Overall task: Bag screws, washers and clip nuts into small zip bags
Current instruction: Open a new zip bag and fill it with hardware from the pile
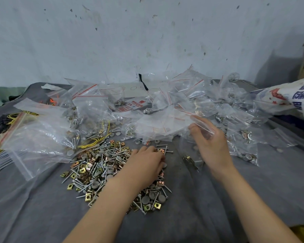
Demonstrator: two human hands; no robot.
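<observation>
Screws (162,152), washers (152,194), clip nuts (88,196) heaped under left hand (146,165), grip unclear; right hand (211,142) pinches zip bag (188,149); filled bags (191,92) crowd behind

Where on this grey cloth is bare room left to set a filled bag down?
Bare cloth lies near-left, below the hardware pile and large bag; near-right, beyond the right hand; and a narrow strip between it and the left hand. The zip bag heap fills the back.
</observation>
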